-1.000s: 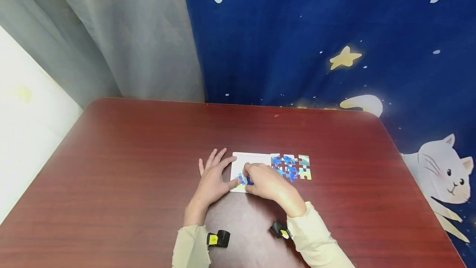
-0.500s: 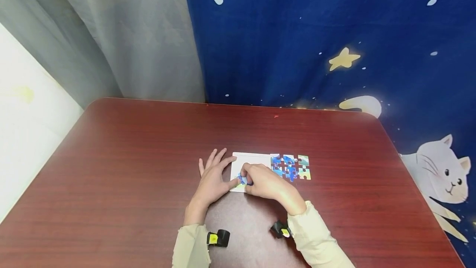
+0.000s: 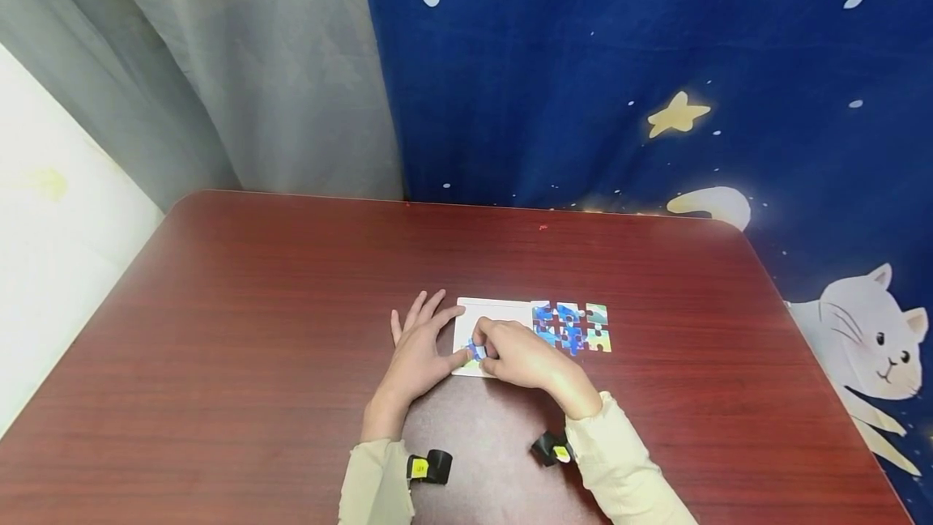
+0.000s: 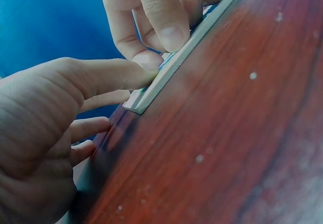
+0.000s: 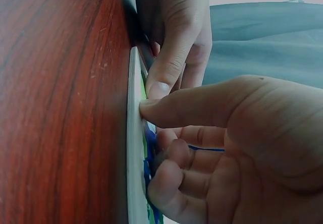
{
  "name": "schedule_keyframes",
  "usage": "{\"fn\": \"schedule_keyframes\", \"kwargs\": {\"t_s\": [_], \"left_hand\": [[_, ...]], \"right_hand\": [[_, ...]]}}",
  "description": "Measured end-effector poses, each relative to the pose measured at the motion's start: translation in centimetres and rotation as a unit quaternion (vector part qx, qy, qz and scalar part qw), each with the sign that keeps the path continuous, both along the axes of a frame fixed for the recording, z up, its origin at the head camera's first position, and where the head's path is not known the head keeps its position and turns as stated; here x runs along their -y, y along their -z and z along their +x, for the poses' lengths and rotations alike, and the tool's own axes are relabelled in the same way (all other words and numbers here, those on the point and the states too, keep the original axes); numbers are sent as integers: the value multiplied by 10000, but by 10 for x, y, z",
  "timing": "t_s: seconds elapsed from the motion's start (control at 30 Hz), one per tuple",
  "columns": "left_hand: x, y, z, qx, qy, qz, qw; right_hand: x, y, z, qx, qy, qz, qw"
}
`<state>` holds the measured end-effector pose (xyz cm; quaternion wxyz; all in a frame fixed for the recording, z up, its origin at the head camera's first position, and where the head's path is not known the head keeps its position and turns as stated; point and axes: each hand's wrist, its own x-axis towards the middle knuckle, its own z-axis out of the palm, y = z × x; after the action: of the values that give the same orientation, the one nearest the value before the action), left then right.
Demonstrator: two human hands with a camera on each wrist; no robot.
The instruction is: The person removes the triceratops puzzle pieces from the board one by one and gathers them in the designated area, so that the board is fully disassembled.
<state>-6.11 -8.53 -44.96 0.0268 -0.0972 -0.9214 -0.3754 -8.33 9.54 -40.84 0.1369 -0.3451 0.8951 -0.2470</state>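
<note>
The left hand [image 3: 415, 356] spreads, thumb on the white board [image 3: 506, 311]; the right hand [image 3: 521, 353] curls at a blue puzzle piece [image 3: 478, 352] there, its grip unclear. Other pieces [image 3: 572, 335] lie beside the board on the table [image 3: 291, 306].

Before you stood a table [image 3: 291, 306] with a dark red-brown top, streaked with wood grain and rounded at its two far corners. It caught a pale sheen on the side nearest you, and light specks [image 4: 253, 75] dotted its surface in your left wrist view. A small reddish mark [image 3: 543, 227] showed close to the far edge. Near the middle of its width you had a white board [image 3: 510, 311] lying flat. Just right of that lay your puzzle pieces [image 3: 572, 339], mostly blue, with greener ones farthest right.
</note>
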Motion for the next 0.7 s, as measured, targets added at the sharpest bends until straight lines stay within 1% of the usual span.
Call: {"fn": "schedule_keyframes", "kwargs": {"t_s": [0.2,0.4,0.7], "left_hand": [[0,-1,1,-49,-20,112,9999],[0,0,1,-70,-26,129,9999],[0,-1,1,-95,-25,150,9998]], "right_hand": [[-1,0,0,27,-8,-21,10000],[-1,0,1,106,14,-54,9999],[-1,0,2,6,-28,-61,10000]]}}
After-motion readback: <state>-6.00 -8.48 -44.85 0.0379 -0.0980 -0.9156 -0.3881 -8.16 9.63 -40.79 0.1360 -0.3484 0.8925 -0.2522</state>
